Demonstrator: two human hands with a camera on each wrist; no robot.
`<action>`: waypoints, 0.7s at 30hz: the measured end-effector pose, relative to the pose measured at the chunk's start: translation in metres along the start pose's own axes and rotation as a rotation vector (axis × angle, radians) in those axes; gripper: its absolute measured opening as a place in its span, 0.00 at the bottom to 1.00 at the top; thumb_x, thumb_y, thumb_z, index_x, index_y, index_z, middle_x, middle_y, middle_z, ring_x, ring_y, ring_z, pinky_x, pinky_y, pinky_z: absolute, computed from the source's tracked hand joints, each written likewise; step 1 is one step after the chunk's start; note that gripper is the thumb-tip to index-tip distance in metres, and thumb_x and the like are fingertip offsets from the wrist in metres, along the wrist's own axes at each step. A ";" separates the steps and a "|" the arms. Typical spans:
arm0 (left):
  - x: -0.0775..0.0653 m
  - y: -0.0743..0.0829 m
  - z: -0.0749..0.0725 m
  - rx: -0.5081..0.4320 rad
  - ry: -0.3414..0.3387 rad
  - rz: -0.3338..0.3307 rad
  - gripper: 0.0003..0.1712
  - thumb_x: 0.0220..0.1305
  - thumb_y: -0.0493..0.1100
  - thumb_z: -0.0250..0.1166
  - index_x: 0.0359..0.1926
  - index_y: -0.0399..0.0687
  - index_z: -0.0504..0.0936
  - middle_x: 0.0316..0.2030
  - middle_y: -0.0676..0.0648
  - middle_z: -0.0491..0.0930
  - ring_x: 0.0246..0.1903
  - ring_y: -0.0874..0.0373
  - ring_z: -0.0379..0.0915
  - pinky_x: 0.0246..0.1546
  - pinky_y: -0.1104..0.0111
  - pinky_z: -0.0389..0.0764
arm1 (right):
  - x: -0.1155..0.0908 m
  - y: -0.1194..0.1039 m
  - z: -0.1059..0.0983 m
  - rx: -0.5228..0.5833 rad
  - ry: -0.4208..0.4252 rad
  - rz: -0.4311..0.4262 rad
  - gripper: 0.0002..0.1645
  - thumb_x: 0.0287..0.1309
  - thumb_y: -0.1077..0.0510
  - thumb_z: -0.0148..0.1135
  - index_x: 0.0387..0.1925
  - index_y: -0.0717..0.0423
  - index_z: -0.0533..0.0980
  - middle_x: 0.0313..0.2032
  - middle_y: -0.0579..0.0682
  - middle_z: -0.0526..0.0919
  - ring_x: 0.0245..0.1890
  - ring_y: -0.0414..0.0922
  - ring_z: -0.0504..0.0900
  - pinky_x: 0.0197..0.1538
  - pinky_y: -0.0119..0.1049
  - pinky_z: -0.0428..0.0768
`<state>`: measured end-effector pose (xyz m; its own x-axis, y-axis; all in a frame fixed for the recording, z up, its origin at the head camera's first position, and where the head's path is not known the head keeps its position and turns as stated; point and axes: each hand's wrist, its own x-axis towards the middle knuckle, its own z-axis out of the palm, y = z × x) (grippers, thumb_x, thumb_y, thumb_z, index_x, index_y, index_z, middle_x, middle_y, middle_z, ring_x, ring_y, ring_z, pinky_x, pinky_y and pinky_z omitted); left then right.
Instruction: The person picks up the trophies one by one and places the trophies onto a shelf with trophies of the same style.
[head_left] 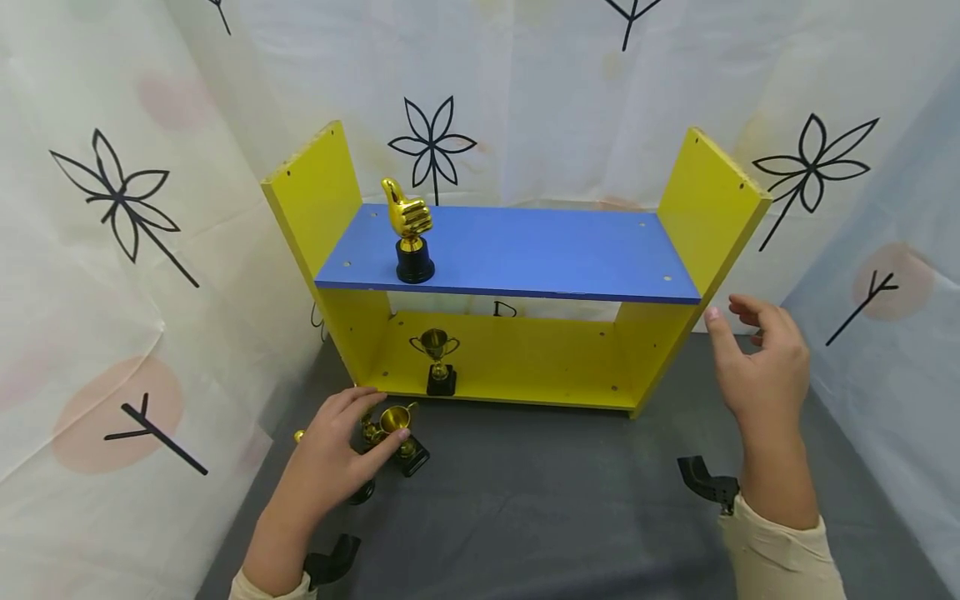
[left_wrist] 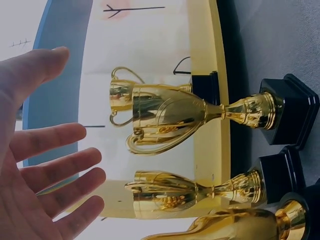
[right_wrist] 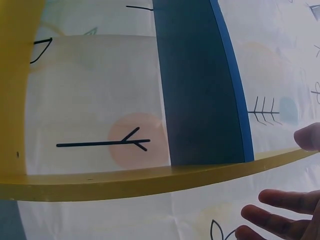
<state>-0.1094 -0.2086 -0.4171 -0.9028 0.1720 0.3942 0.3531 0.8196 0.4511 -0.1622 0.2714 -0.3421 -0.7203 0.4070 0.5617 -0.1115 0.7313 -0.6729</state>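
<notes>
My left hand (head_left: pixel 326 462) hovers with spread fingers over a gold two-handled trophy cup (head_left: pixel 396 419) on the floor. The left wrist view shows that cup (left_wrist: pixel 170 107) upright on its black base, apart from the fingers (left_wrist: pixel 62 167). Beside it stand a second trophy cup (left_wrist: pixel 165 195) and another gold trophy (left_wrist: pixel 240 225), partly cut off. A thumbs-up trophy (head_left: pixel 411 218) stands on the blue shelf board (head_left: pixel 540 250); a small trophy cup (head_left: pixel 435 343) is on the yellow bottom board (head_left: pixel 532 358). My right hand (head_left: pixel 768 367), holding nothing, is by the right side panel (head_left: pixel 712 208), its fingers relaxed.
The yellow side panels rise above the blue board, the left panel (head_left: pixel 318 187) near the thumbs-up trophy. Dark grey cloth (head_left: pixel 540 500) covers the surface in front. White patterned fabric (head_left: pixel 562 108) hangs behind and on both sides.
</notes>
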 end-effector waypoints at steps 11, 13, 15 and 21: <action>-0.001 -0.001 0.006 0.019 -0.009 -0.005 0.33 0.61 0.55 0.80 0.61 0.42 0.85 0.60 0.43 0.83 0.60 0.42 0.77 0.60 0.42 0.81 | 0.004 -0.003 0.003 -0.007 -0.011 0.024 0.29 0.74 0.42 0.62 0.66 0.54 0.80 0.61 0.55 0.85 0.60 0.53 0.80 0.56 0.26 0.68; -0.002 -0.001 0.008 0.017 -0.007 -0.006 0.33 0.61 0.54 0.80 0.61 0.41 0.85 0.60 0.42 0.83 0.61 0.41 0.77 0.60 0.41 0.81 | 0.005 -0.004 0.003 -0.005 -0.015 0.031 0.29 0.74 0.42 0.62 0.67 0.53 0.80 0.61 0.55 0.85 0.60 0.53 0.80 0.56 0.26 0.68; -0.004 -0.002 0.009 0.015 -0.004 -0.007 0.32 0.62 0.54 0.80 0.61 0.42 0.85 0.60 0.42 0.83 0.61 0.40 0.77 0.61 0.41 0.81 | 0.005 -0.004 0.004 0.000 -0.019 0.038 0.29 0.74 0.42 0.62 0.67 0.53 0.80 0.61 0.54 0.85 0.60 0.53 0.80 0.56 0.25 0.68; -0.006 -0.003 0.013 0.008 0.013 -0.002 0.30 0.61 0.53 0.80 0.60 0.43 0.86 0.58 0.42 0.84 0.61 0.41 0.78 0.60 0.41 0.81 | 0.005 -0.006 0.006 0.014 -0.018 0.046 0.29 0.74 0.42 0.62 0.67 0.53 0.80 0.61 0.54 0.85 0.61 0.52 0.80 0.55 0.25 0.68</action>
<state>-0.1083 -0.2046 -0.4310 -0.9002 0.1628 0.4040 0.3491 0.8244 0.4456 -0.1691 0.2659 -0.3381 -0.7371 0.4297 0.5216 -0.0879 0.7043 -0.7045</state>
